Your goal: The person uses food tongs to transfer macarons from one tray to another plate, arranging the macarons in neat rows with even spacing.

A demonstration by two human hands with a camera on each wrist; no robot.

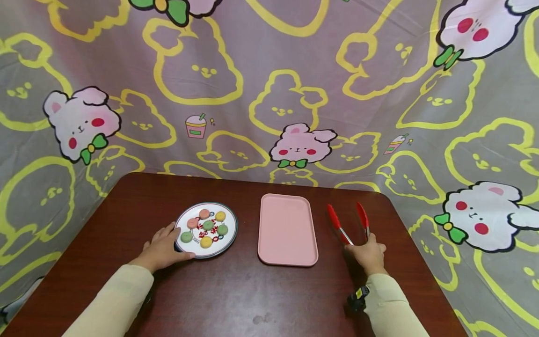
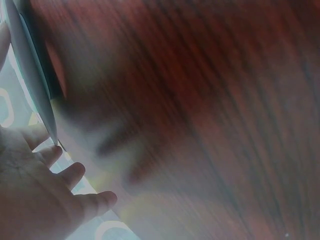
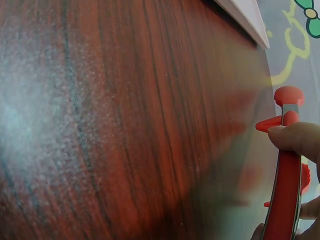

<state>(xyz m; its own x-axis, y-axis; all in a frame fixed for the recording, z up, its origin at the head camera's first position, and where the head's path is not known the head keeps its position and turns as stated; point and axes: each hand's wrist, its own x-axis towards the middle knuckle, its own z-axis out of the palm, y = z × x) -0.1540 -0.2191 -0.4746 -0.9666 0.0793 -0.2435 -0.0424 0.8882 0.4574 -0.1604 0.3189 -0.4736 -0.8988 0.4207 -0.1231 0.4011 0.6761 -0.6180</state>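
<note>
A round white plate with a dark rim and red lettering stands left on the table. Several pink, yellow and green macarons lie spread over it. My left hand is at the plate's left side, thumb along the near rim. In the left wrist view the fingers are spread, right beside the plate's edge. At the right, my right hand grips red-tipped metal tongs, whose arms stand apart and point away from me. Nothing is between the tongs' tips. The thumb presses on a red tong arm.
Between plate and tongs lies a pink rectangular tray, with nothing on it. All of this is on a dark red-brown wooden table. A patterned cloth hangs around its back and sides.
</note>
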